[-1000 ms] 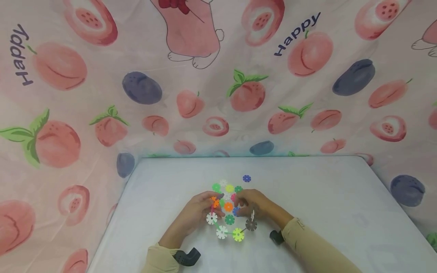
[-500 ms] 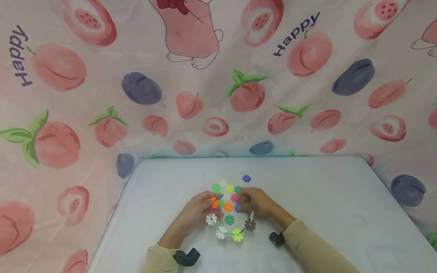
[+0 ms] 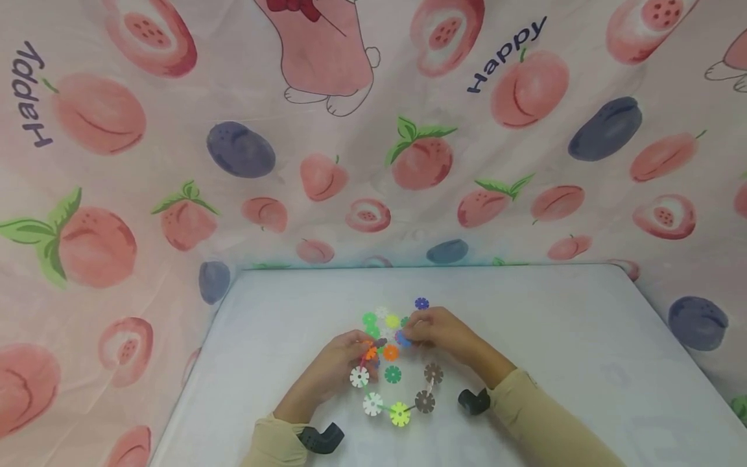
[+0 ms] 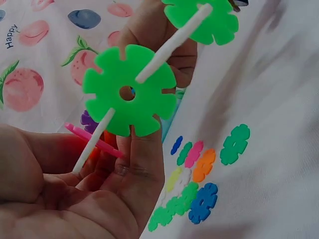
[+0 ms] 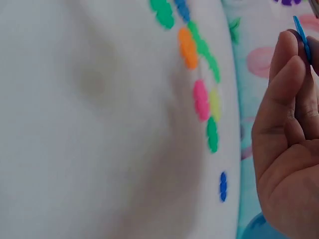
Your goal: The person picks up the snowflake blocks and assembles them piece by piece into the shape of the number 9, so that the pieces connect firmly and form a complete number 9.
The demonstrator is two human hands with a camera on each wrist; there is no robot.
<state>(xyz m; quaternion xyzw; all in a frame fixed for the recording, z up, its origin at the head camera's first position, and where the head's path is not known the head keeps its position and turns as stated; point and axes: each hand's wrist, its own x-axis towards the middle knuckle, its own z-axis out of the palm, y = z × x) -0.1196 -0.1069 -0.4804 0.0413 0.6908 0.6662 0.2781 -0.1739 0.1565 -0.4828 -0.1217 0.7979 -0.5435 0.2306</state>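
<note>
A curved chain of notched plastic discs hangs from my left hand (image 3: 338,360), which grips its orange disc (image 3: 370,353) end. Along the chain run white discs (image 3: 373,404), a yellow disc (image 3: 399,414) and brown discs (image 3: 425,401). The left wrist view shows green discs (image 4: 130,89) joined by white ones seen edge-on, with a pink disc (image 4: 92,139) by the fingers. My right hand (image 3: 440,331) pinches a blue disc (image 5: 302,40) between thumb and fingertips, apart from the chain's brown free end. Part of the orange end is hidden by the left fingers.
Loose discs lie on the white table (image 3: 525,324) beyond the chain, among them an orange one (image 3: 390,352), a dark green one (image 3: 393,374) and a yellow one (image 3: 393,321). A dark blue disc (image 3: 422,303) sits farthest back. Fruit-print cloth (image 3: 373,162) hangs behind the table.
My right hand has moved up and away from the chain's brown end with the blue disc in its fingers. The chain's near side has dropped lower in view. My left hand has barely moved.
</note>
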